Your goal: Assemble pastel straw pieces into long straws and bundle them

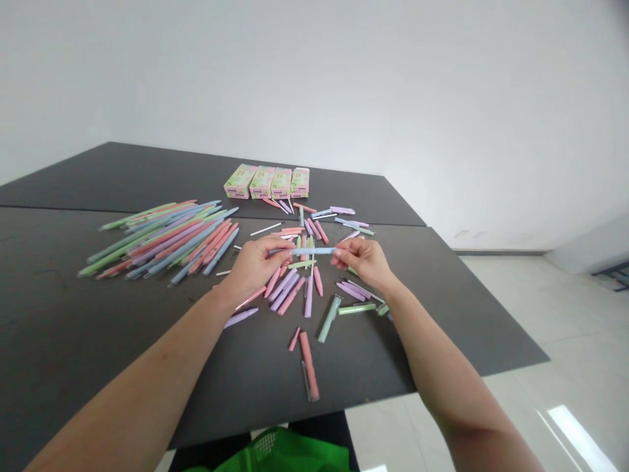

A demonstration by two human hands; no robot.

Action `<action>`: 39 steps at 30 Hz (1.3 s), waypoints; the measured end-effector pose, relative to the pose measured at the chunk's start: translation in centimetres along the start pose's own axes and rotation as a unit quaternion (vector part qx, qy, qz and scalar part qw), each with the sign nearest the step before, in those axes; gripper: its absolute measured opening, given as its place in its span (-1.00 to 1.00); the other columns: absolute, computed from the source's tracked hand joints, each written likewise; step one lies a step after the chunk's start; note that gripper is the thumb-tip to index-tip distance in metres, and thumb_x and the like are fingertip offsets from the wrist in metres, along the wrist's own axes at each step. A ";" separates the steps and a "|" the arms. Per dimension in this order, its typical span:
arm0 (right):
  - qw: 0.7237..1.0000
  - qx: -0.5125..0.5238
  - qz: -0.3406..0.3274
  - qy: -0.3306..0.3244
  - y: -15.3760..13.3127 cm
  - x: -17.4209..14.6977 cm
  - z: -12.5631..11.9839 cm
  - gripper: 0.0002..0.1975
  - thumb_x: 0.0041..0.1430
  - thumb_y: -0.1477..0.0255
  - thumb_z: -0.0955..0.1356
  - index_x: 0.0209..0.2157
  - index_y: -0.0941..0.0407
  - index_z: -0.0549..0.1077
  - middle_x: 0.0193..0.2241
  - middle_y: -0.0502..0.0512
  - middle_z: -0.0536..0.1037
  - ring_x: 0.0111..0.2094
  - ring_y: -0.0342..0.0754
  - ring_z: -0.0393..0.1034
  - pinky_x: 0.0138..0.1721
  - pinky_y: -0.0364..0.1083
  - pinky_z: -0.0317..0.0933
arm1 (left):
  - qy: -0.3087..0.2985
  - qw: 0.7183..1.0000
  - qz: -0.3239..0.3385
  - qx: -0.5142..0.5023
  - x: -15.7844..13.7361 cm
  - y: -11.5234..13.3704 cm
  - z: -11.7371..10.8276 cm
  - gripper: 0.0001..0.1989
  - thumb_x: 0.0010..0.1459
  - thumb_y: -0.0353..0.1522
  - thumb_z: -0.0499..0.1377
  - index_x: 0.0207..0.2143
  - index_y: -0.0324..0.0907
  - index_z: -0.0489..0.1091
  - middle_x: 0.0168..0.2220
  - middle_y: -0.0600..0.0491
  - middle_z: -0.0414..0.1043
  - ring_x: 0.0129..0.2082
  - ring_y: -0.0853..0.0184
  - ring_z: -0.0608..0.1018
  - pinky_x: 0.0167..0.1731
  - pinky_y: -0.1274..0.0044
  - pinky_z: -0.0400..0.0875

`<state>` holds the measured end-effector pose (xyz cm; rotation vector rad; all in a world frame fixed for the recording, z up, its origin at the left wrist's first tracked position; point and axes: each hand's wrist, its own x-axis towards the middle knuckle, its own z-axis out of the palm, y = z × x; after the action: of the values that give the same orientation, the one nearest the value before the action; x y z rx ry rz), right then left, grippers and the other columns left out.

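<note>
A light blue pen (312, 251) lies level between my two hands, above the middle of the table. My left hand (260, 262) pinches its left end, and my right hand (362, 261) grips the right end; the fingers hide both tips. Below and around my hands are scattered pen parts: purple barrels (284, 288), a coral barrel with a clear clip (309, 367), a grey-green barrel (329, 318) and a light green barrel (357, 308). Thin white refills (266, 229) lie among them.
On the left is a big pile of pens (162, 239) in pink, green, blue and purple. Several pink and green boxes (268, 181) stand in a row at the back. The dark table (472, 321) ends at a front right edge, with a white wall (314, 78) behind.
</note>
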<state>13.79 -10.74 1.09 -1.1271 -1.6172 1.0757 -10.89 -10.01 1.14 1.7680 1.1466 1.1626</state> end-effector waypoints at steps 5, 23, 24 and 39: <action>1.000 -0.017 0.020 0.015 0.1 0.0 0.2 -0.55 0.11 0.04 0.34 -0.53 0.17 0.44 -0.69 0.02 0.46 -0.69 -0.22 0.24 -0.62 -0.20 0.18 | -0.003 0.998 0.053 0.043 0.0 -0.9 0.1 -0.81 0.06 -0.33 0.20 -0.29 -0.19 0.56 -0.23 -0.02 0.55 -0.20 0.25 0.56 -0.06 0.39 0.42; 0.999 -0.044 0.020 -0.007 -0.7 0.0 0.6 -0.57 0.11 0.08 0.35 -0.54 0.17 0.48 -0.64 0.05 0.50 -0.65 -0.21 0.26 -0.59 -0.19 0.19 | -0.076 0.988 0.080 0.112 -0.5 -0.4 0.5 -0.72 0.14 -0.27 0.18 -0.14 -0.17 0.55 -0.16 -0.02 0.59 -0.11 0.21 0.56 -0.02 0.43 0.38; 0.999 -0.046 0.019 -0.003 -0.7 0.0 0.7 -0.60 0.10 0.09 0.37 -0.51 0.17 0.49 -0.63 0.05 0.51 -0.65 -0.21 0.26 -0.58 -0.19 0.20 | -0.080 0.987 0.079 0.115 -0.5 -0.3 0.4 -0.72 0.14 -0.28 0.18 -0.15 -0.17 0.56 -0.16 -0.02 0.59 -0.12 0.21 0.56 -0.03 0.43 0.38; 0.999 -0.021 -0.037 0.029 -0.7 -0.4 1.1 -0.69 -0.03 0.21 0.47 -0.39 0.20 0.58 -0.54 0.12 0.59 -0.55 -0.12 0.43 -0.50 -0.16 0.32 | -0.108 0.984 0.061 0.131 -0.4 0.0 0.1 -0.72 0.19 -0.28 0.12 -0.17 -0.20 0.55 -0.19 -0.01 0.59 -0.19 0.23 0.58 -0.13 0.46 0.41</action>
<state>12.66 -11.47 1.43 -1.1084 -1.6300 0.9564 -10.88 -10.40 0.98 2.1335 1.1117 0.8903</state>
